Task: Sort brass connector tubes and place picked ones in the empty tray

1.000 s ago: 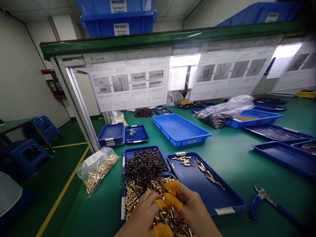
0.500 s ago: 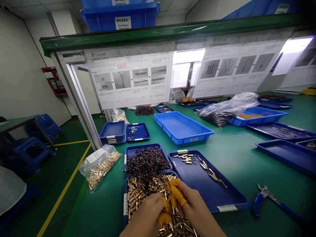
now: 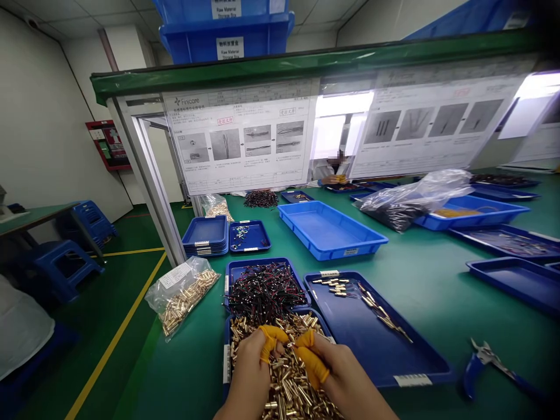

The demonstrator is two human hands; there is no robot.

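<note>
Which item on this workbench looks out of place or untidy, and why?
The pliers lie loose on the green table, while the other small parts sit in trays or bags. The wires also bulge over their tray's edge. Both hands, left and right, rest in the brass parts.

Shiny brass sleeves (image 3: 289,379), glossy blue plastic tray (image 3: 394,356), matt green tabletop (image 3: 429,280)

Bright even overhead light; glare on hanging sheets; edges warped, corners dark.

Your bench (image 3: 420,280), front to back
Your hands (image 3: 293,367) sit in the tray of metal pins (image 3: 284,379); the wire tray (image 3: 262,286) lies behind it, pliers (image 3: 490,361) far right.
</note>
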